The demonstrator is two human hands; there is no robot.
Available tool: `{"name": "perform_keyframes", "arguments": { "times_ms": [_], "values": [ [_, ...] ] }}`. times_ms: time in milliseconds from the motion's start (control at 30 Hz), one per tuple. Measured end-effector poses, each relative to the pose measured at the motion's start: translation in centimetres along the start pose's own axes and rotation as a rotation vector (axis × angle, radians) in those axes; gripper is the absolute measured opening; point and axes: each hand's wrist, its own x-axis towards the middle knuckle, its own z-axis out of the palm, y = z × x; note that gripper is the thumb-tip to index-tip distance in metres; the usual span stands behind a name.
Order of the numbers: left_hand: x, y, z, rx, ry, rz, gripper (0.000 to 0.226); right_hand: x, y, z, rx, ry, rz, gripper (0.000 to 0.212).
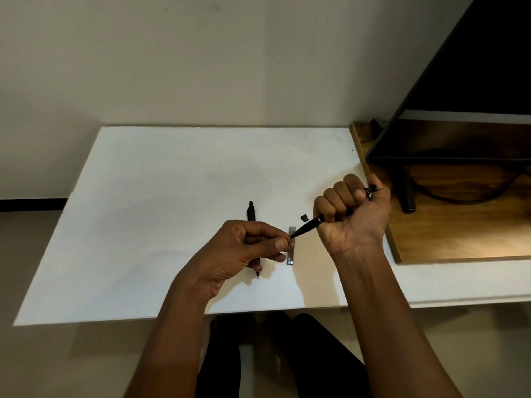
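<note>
The left hand's (pixel 244 251) thumb and forefinger pinch the tip of the mechanical pencil (pixel 309 225), above a grey lead case (pixel 290 255) on the white table (pixel 143 225). The right hand (pixel 355 214) fists round its barrel. Light, stiff, slick, tip probably fragile: hold the barrel.

The held pen (pixel 309 225) is probably glossy black plastic. The tabletop (pixel 172 182) is smooth, matt white; the shelf (pixel 459 234) at right is polished wood.
</note>
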Motion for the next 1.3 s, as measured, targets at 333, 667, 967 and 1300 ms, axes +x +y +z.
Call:
{"name": "perform_keyframes", "arguments": {
  "times_ms": [333, 667, 967, 1300],
  "values": [
    [-0.01, 0.00, -0.03, 0.003, -0.003, -0.003, 0.015, 0.04, 0.05, -0.04, 0.017, -0.007, 0.013, 0.055],
    [-0.03, 0.08, -0.02, 0.000, -0.001, -0.006, 0.013, 0.02, 0.11, 0.10, 0.008, 0.001, 0.022, 0.055],
    [-0.06, 0.21, 0.01, 0.005, -0.006, -0.008, 0.011, 0.04, 0.13, 0.24, -0.001, -0.004, 0.018, 0.054],
    [-0.14, 0.30, 0.01, -0.003, 0.000, -0.017, 0.015, 0.17, 0.10, 0.15, -0.012, 0.002, 0.011, 0.052]
  ]
}}
